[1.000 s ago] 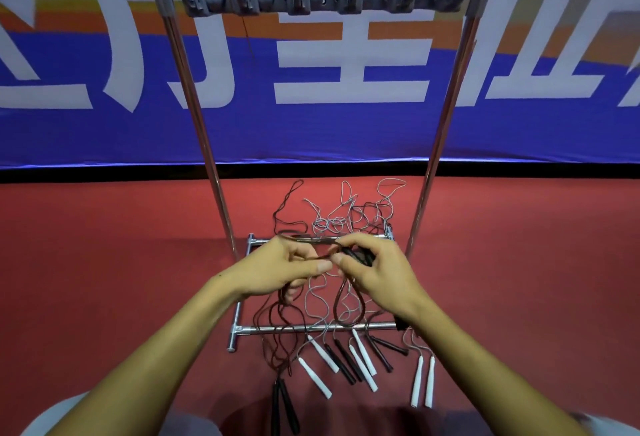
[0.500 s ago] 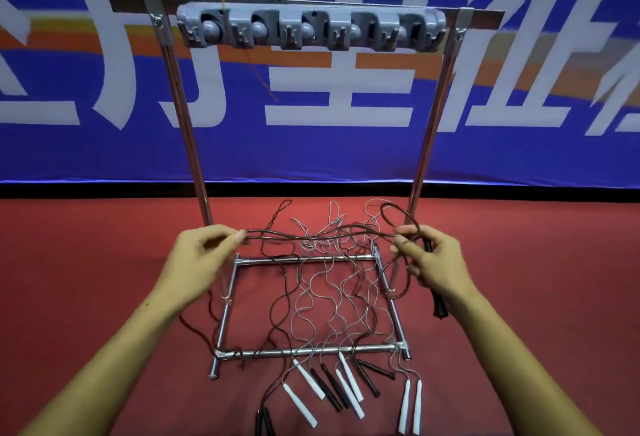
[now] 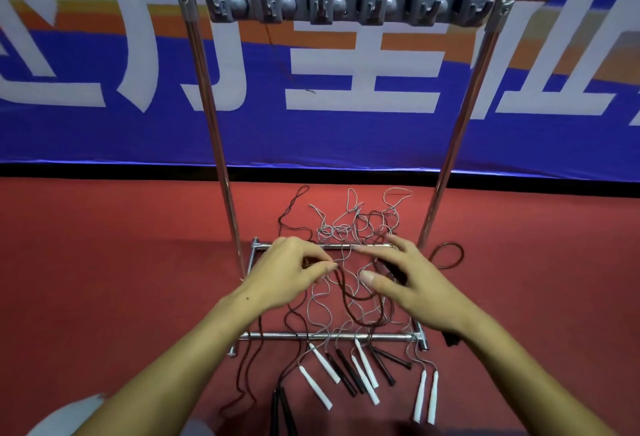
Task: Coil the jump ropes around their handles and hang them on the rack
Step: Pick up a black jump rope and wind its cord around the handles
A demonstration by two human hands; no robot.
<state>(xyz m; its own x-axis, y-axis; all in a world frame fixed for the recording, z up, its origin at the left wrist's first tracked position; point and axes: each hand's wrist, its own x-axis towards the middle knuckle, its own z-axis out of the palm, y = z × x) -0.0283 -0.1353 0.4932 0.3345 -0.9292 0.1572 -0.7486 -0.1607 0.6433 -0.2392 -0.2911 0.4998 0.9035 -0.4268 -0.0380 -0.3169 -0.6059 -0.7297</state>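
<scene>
Rack [image 3: 221, 145]: chrome frame standing on the red floor [image 3: 104, 262], two uprights, a grey hook bar [image 3: 346, 3] across the top with nothing hung on it, a rectangular base of tubes at floor level. Ropes [image 3: 349, 228]: several thin cords, some grey-white, some dark, tangled over the base and spilling to the far side; one dark loop lies on the floor just right of the right upright. Handles: white handles [image 3: 325, 364] and black handles [image 3: 346, 371] fanned out on the near side of the base's near tube, a black pair nearer and to the left, a white pair to the right; none coiled. Left hand [image 3: 287, 273]: above the base, fingers curled, thumb and forefinger pinching a dark cord [image 3: 349, 300] that drops in a loop beneath. Right hand [image 3: 412, 280]: fingers spread and mostly straight over the tangle, a dark object partly hidden under the palm; whether it grips this cannot be told. Backdrop: blue banner [image 3: 346, 131] with white characters. Condition: task at an early stage by the look of it. Risks: lifting the pinched cord may drag neighbouring cords with it and tighten the knotting, since the strands cross many times; a cord may snag on the base tubes; a sharp pull could tip or shift the light frame
</scene>
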